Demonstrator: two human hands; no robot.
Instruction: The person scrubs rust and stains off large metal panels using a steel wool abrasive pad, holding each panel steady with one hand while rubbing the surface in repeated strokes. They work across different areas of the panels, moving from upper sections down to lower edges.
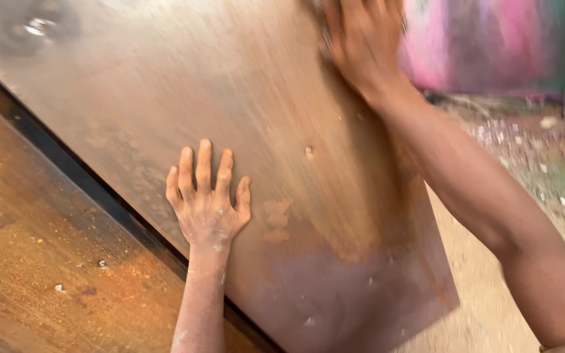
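A large rusty metal sheet point(165, 85) fills most of the view, brown and orange, with a purplish patch near its lower corner. My left hand point(205, 199) lies flat on it with fingers spread, dusted with pale powder. My right hand point(361, 39) presses on the sheet near the top of the view; it is blurred, and a grey edge of something shows under its fingers, too smeared to identify.
A second rusty orange plate point(40, 261) lies lower at the left, past a dark gap. Sandy, dusty ground point(485, 314) with scattered debris is on the right. A pink and purple painted surface point(485, 39) stands at the top right.
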